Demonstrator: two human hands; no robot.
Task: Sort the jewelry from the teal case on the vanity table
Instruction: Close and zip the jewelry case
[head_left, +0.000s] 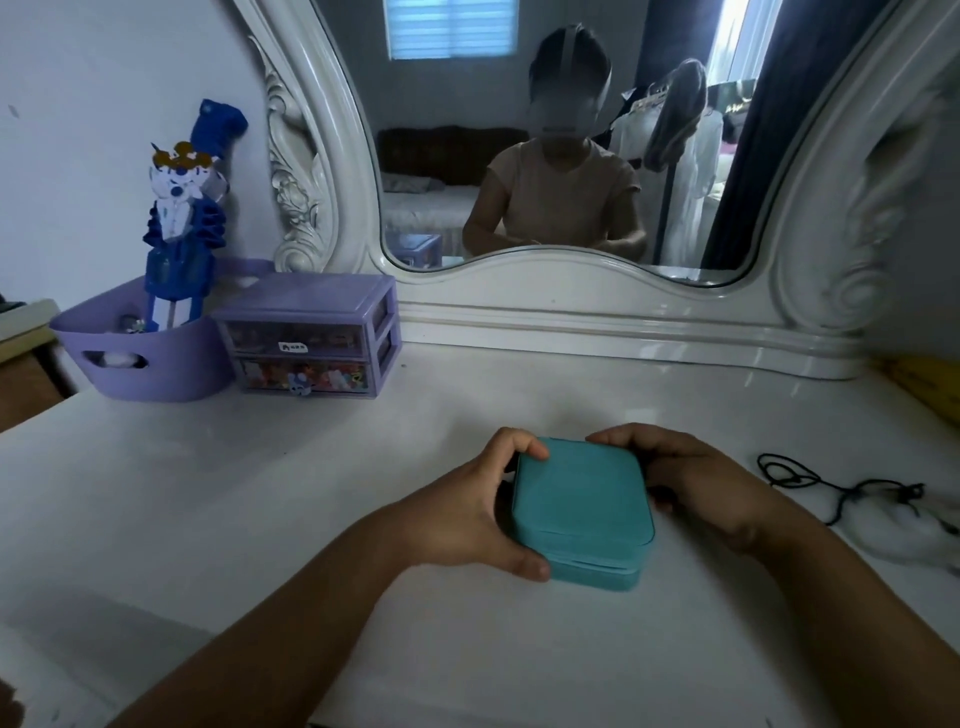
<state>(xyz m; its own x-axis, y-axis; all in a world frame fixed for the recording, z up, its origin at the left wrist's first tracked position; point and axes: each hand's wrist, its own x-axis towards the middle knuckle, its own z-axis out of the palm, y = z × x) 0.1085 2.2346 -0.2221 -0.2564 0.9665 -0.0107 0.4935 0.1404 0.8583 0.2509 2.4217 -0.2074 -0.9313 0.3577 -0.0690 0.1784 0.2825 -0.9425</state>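
A square teal case (582, 512) lies flat on the white vanity table (311, 493), in the middle, with its lid closed. My left hand (467, 512) grips its left side, thumb at the near corner and fingers over the far corner. My right hand (691, 480) holds the right side, fingers curled over the far right corner. No jewelry shows outside the case.
A purple two-drawer organiser (311, 338) and a purple tub (140, 353) holding a blue-and-white figure (182, 218) stand at the back left. A black cord (831, 480) and something white and fluffy (914, 530) lie at the right. The ornate mirror (561, 130) rises behind.
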